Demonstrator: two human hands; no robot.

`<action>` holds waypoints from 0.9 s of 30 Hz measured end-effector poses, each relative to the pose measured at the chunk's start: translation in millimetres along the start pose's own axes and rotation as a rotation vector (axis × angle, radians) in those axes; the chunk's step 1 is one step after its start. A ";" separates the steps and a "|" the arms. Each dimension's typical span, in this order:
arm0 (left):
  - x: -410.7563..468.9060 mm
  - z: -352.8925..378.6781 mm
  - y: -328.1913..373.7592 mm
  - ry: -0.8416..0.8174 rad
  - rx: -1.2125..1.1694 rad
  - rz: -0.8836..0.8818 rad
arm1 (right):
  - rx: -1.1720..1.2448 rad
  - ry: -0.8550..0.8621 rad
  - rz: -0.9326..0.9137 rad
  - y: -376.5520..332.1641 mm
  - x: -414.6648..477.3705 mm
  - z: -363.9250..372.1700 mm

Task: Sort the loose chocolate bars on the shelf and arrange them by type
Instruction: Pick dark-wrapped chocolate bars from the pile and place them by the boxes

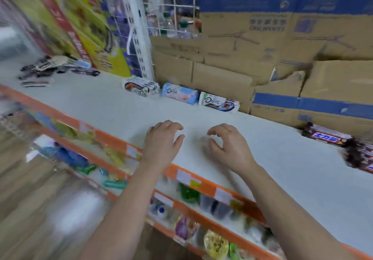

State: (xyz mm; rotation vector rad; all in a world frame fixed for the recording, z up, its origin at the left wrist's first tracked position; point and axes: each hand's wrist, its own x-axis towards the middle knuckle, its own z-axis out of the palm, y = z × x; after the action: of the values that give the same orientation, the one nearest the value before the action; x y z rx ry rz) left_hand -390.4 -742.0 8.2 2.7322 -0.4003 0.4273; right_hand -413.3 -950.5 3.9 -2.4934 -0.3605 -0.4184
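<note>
Where the white shelf (101,102) meets the cardboard boxes (222,74), three Dove lots lie flat in a row: a bundle (141,87), perhaps several bars; one pale-blue bar (179,94); one green-white bar (219,102). The wrappers are glossy and rectangular, with long axes along the shelf's back edge. One brown bar (327,136) at right, same heading, blurred dark pile (361,156) beside it. Loose heap (54,68) far left. Left hand (161,140) and right hand (230,144) over the shelf front, each grip slack, fingers loosely curled, holding nothing.

Three wrapped Dove chocolate stacks (179,95) in row at back middle of pale flat shelf board (96,106), against brown cardboard boxes (222,78). Jumbled dark-wrapped bars (50,66) far left; brown-wrapped candy bars (327,136) far right.
</note>
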 end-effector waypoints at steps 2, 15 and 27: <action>-7.3 -23.0 -46.3 0.003 0.024 -0.028 | 0.011 -0.007 -0.030 -36.5 24.4 31.7; -32.6 -97.9 -263.1 0.094 0.013 -0.253 | 0.074 -0.157 -0.193 -196.0 142.3 195.3; 64.6 -124.4 -450.0 0.051 0.055 -0.359 | 0.160 -0.201 -0.225 -265.0 322.1 331.4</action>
State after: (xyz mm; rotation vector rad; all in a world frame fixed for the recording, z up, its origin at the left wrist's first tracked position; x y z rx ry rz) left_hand -215.6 -304.3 10.8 2.7584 0.1187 0.4128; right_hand -138.6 -494.1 -3.7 -2.3513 -0.7313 -0.2163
